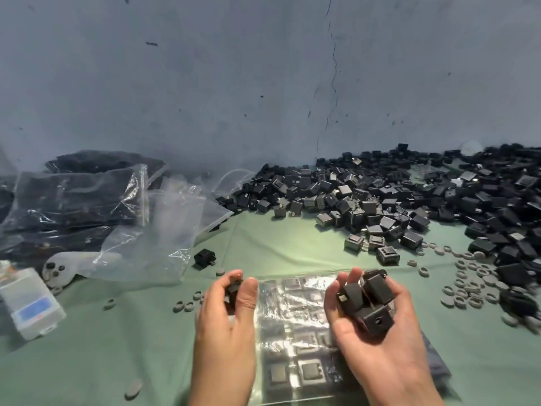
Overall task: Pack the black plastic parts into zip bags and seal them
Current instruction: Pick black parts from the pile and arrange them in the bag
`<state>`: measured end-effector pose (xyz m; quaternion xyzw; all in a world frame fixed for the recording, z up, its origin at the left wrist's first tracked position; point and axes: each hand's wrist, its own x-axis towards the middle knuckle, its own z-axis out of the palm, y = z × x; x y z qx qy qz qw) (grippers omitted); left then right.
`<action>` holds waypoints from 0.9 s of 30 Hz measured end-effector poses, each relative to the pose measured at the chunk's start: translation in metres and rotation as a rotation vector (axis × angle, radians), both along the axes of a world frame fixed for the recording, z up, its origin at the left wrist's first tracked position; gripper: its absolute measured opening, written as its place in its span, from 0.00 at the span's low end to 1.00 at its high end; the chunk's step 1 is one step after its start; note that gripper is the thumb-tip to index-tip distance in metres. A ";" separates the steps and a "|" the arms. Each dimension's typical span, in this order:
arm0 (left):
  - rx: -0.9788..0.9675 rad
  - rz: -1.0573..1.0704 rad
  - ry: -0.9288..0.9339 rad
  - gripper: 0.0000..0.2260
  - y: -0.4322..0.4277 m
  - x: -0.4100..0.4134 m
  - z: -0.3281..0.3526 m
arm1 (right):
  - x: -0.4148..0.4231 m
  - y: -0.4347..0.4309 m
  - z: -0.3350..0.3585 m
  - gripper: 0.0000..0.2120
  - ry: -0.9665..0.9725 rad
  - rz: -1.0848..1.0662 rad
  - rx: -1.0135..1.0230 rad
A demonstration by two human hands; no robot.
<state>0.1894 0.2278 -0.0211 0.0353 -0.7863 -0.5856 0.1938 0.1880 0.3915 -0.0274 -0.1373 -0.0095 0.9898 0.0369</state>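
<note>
A clear zip bag (292, 332) lies flat on the green surface (117, 347), already holding rows of black parts, and everything else is placed here from that bag. The left hand (231, 317) sits at its left edge, thumb and fingers pinching a single black part (233, 291). The right hand (371, 335) hovers over its right side, palm up and cupped around a loose handful of parts (366, 300), several stacked on one another. Beyond the bag and to its right spreads the big pile of unpacked parts (395, 200). Small grey rings (468, 285) are scattered to the right of the bag, with a few to its left. Beyond it to the left lie empty clear bags (164, 230) and filled bags (73, 200), with one stray part (204, 257) between them and the bag.

Neither hand holds the bag's far edge, and I cannot tell whether its mouth is open. With both hands full, pushing parts in could fold the plastic over or shove the bag along the surface. The handful on the right looks unsteady: tilting the palm may spill parts outside the bag or knock the neat rows inside askew. Overfilling near the mouth would likely keep the zip from closing. A grey ring could also get swept in.
</note>
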 end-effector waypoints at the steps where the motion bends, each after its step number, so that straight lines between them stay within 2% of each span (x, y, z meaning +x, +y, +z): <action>1: 0.076 0.059 0.002 0.15 -0.019 -0.003 0.002 | 0.006 -0.003 0.006 0.22 -0.058 -0.006 -0.009; 2: 0.095 0.098 -0.007 0.14 -0.036 -0.007 0.003 | 0.000 -0.001 0.014 0.22 -0.098 0.003 0.008; 5: 0.102 0.158 -0.073 0.12 -0.067 -0.018 -0.010 | 0.004 0.002 0.002 0.23 -0.060 0.005 -0.020; 8: 0.035 0.144 -0.153 0.13 -0.079 -0.021 -0.016 | 0.001 0.003 0.006 0.24 -0.034 0.009 -0.028; 13: -0.116 0.054 -0.200 0.09 -0.086 -0.020 -0.029 | -0.005 0.002 0.006 0.23 0.015 0.057 0.005; 20: -0.196 0.028 -0.296 0.05 -0.092 -0.036 -0.036 | -0.025 0.011 0.008 0.25 0.060 0.091 0.035; 23: -0.302 -0.040 -0.316 0.06 -0.099 -0.037 -0.038 | -0.033 0.017 0.006 0.26 0.047 0.090 0.067; 27: -0.279 -0.202 -0.290 0.05 -0.091 -0.032 -0.037 | -0.042 0.024 0.009 0.24 0.050 0.098 0.095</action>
